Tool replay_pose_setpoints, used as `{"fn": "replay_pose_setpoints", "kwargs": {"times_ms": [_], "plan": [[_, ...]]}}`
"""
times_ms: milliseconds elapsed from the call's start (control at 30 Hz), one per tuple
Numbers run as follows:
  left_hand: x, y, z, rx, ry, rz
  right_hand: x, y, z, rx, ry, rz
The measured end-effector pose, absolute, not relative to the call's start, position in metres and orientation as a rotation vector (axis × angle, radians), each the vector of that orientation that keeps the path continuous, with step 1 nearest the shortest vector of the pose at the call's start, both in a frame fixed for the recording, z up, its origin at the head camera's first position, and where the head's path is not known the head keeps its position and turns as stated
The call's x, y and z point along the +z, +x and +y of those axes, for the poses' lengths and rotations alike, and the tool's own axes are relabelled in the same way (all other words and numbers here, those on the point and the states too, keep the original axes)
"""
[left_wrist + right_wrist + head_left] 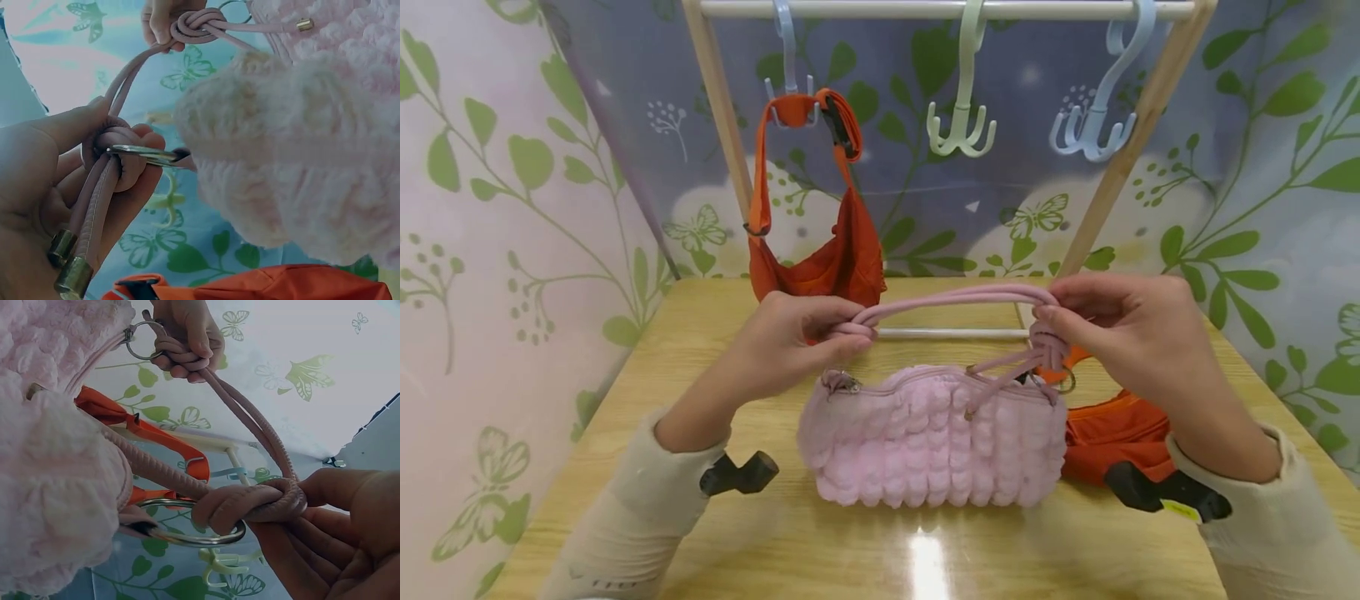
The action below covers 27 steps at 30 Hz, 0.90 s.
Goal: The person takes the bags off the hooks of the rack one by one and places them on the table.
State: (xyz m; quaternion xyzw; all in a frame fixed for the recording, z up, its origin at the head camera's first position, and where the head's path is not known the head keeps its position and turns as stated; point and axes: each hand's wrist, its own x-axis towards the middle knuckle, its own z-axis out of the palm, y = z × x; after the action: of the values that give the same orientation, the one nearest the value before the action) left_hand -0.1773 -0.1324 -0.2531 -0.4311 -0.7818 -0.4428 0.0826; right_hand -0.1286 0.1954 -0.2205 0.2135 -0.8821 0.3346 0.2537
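Note:
A pink puffy handbag (932, 446) is held up over the wooden table, in front of both hands. Its double cord strap (955, 296) is stretched between them. The left hand (793, 337) pinches the strap's left end by a knot (115, 147) looped through a metal ring, with two brass-tipped cord ends hanging by the palm. At the other end, the right hand (1127, 333) pinches the strap beside a second knot (256, 503), which also passes through a metal ring (194, 531). Loose cord ends lie across the bag's front.
An orange bag (820, 258) hangs from the left hook of a rack with a white bar (887, 10). A green hook (962, 108) and a blue hook (1093, 117) hang farther right. Another orange bag (1116, 433) lies on the table (760, 533), partly behind the pink bag.

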Motion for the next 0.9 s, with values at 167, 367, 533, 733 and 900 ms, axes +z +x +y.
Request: {"fn": "replay_pose_setpoints", "kwargs": {"times_ms": [167, 367, 533, 733, 900], "plan": [[-0.256, -0.191, -0.132, -1.411, -1.294, -2.436, -0.220, -0.143, 0.197, 0.942, 0.541, -2.529], [-0.269, -0.235, -0.124, -1.490, -1.175, -2.642, -0.226, -0.186, 0.201, 1.040, 0.449, -2.701], [-0.290, -0.271, -0.115, -1.557, -1.105, -2.748, -0.242, -0.227, 0.207, 1.223, 0.418, -2.767], [-0.318, -0.295, -0.101, -1.591, -1.031, -2.803, -0.266, -0.264, 0.217, 1.328, 0.458, -2.834], [-0.339, -0.305, -0.093, -1.493, -0.964, -2.900, -0.287, -0.285, 0.221, 1.305, 0.457, -2.951]]}}
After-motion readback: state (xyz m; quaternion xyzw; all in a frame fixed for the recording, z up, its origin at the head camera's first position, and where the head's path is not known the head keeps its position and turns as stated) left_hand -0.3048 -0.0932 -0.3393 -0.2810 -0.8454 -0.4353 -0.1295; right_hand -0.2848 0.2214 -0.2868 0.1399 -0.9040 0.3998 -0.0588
